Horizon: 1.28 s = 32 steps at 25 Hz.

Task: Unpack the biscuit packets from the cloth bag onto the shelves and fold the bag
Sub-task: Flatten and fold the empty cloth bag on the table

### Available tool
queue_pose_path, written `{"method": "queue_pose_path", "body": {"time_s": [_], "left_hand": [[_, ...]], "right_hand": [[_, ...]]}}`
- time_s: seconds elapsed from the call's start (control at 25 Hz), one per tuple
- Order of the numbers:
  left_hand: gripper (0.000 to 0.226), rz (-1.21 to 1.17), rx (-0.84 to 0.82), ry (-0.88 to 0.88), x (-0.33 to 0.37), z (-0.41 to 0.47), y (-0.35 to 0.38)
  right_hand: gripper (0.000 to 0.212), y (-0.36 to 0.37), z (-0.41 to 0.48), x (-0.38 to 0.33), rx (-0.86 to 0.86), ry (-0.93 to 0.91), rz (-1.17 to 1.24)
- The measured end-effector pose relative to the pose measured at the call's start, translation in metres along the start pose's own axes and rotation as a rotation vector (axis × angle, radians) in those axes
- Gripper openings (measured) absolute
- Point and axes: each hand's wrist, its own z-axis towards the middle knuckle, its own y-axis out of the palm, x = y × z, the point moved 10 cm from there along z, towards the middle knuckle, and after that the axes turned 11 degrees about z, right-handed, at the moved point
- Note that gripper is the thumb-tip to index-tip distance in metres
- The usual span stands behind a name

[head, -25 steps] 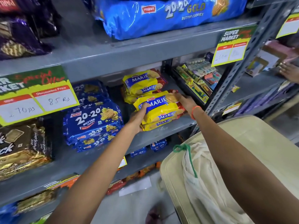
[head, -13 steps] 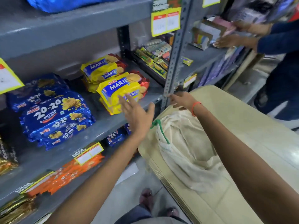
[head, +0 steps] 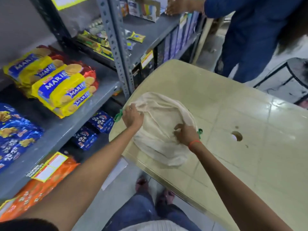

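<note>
A cream cloth bag (head: pixel 160 124) with green drawstrings lies crumpled on the near corner of a beige plastic table (head: pixel 233 117). My left hand (head: pixel 133 116) grips the bag's left edge by the green cord. My right hand (head: pixel 185 133) pinches the cloth at its right side. Yellow Marie biscuit packets (head: pixel 61 90) lie stacked on the grey shelf (head: pixel 93 107) to the left, apart from both hands. Whether anything is inside the bag is hidden.
Blue 20-20 cookie packs (head: pixel 11 135) sit left of the Marie stack, more blue packs (head: pixel 93 130) and orange packs (head: pixel 38 189) on lower shelves. A grey upright post (head: pixel 116 47) divides the racks. Another person in blue (head: pixel 250 39) stands at the far rack.
Both hands let go of the Marie packets on the shelf, swung right and down, and took hold of the cloth bag on the table. The view tilted downward.
</note>
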Motion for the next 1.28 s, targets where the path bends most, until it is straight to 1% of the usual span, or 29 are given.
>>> {"method": "queue_pose_path", "body": {"time_s": [0.08,0.12,0.16,0.24,0.28,0.32,0.4,0.44,0.48,0.56,0.64,0.68,0.72,0.76,0.8,0.84,0.88,0.92,0.96,1.0,1.04,1.08,1.12,1.16,1.2,1.24,1.28], "left_hand": [[0.039,0.053,0.076,0.098,0.018,0.021,-0.010],[0.036,0.073,0.078,0.154,0.028,0.032,-0.013],[0.035,0.106,0.073,0.217,0.039,0.043,-0.014],[0.044,0.190,0.042,0.341,0.058,0.065,-0.012],[0.051,0.219,0.002,0.392,0.065,0.075,-0.007],[0.058,0.241,-0.063,0.442,0.070,0.083,0.000],[0.069,0.262,-0.246,0.556,0.079,0.091,0.021],[0.072,0.263,-0.338,0.598,0.082,0.092,0.030],[0.071,0.274,-0.397,0.627,0.083,0.092,0.036],[0.059,0.319,-0.424,0.657,0.082,0.089,0.038],[0.049,0.337,-0.381,0.604,0.073,0.089,0.033],[0.045,0.357,-0.363,0.564,0.064,0.089,0.031],[0.043,0.371,-0.387,0.520,0.053,0.087,0.031],[0.044,0.328,-0.460,0.480,0.042,0.083,0.034],[0.048,0.197,-0.598,0.408,0.031,0.076,0.040],[0.052,-0.028,-0.776,0.288,0.024,0.062,0.047],[0.051,-0.273,-0.892,0.153,0.021,0.048,0.050],[0.045,-0.457,-0.914,0.050,0.020,0.040,0.052],[0.038,-0.548,-0.847,-0.013,0.018,0.038,0.052],[0.036,-0.548,-0.760,-0.038,0.016,0.036,0.052],[0.042,-0.445,-0.667,-0.012,0.014,0.033,0.052],[0.053,-0.317,-0.591,0.027,0.014,0.027,0.052],[0.065,-0.203,-0.530,0.049,0.013,0.020,0.051],[0.074,-0.121,-0.495,0.048,0.012,0.013,0.050],[0.081,-0.046,-0.454,0.048,0.011,0.007,0.049],[0.085,0.015,-0.401,0.048,0.009,0.003,0.047],[0.086,0.056,-0.354,0.041,0.005,0.001,0.047]], "right_hand": [[0.033,0.026,-0.008,0.005,-0.131,-0.005,-0.104],[0.035,0.033,-0.010,0.008,-0.147,-0.002,-0.159],[0.037,0.034,-0.011,0.010,-0.101,0.005,-0.207],[0.043,0.026,-0.014,0.019,0.077,0.074,-0.227],[0.045,0.027,-0.016,0.027,0.124,0.150,-0.199],[0.048,0.032,-0.018,0.036,0.130,0.236,-0.158],[0.052,0.046,-0.020,0.054,0.100,0.393,-0.052],[0.049,0.049,-0.019,0.059,0.105,0.440,-0.029],[0.043,0.048,-0.017,0.060,0.130,0.460,-0.033],[0.030,0.040,-0.017,0.063,0.204,0.481,-0.049],[0.027,0.017,-0.019,0.071,0.302,0.506,-0.031],[0.028,-0.001,-0.024,0.079,0.387,0.509,0.007],[0.028,-0.022,-0.029,0.090,0.500,0.507,0.081],[0.029,-0.044,-0.037,0.105,0.628,0.503,0.195],[0.028,-0.060,-0.045,0.120,0.742,0.498,0.360],[0.028,-0.069,-0.050,0.132,0.823,0.489,0.533],[0.030,-0.071,-0.049,0.137,0.852,0.468,0.645],[0.034,-0.068,-0.045,0.131,0.824,0.448,0.670],[0.041,-0.063,-0.039,0.121,0.757,0.434,0.588],[0.050,-0.054,-0.032,0.111,0.670,0.435,0.448],[0.055,-0.045,-0.025,0.105,0.583,0.444,0.274],[0.054,-0.040,-0.022,0.103,0.525,0.454,0.137],[0.048,-0.038,-0.018,0.103,0.503,0.446,0.053],[0.043,-0.039,-0.017,0.103,0.502,0.436,0.037],[0.040,-0.041,-0.014,0.107,0.524,0.416,0.092],[0.037,-0.043,-0.013,0.111,0.574,0.406,0.237],[0.035,-0.043,-0.014,0.119,0.636,0.415,0.445]]}}
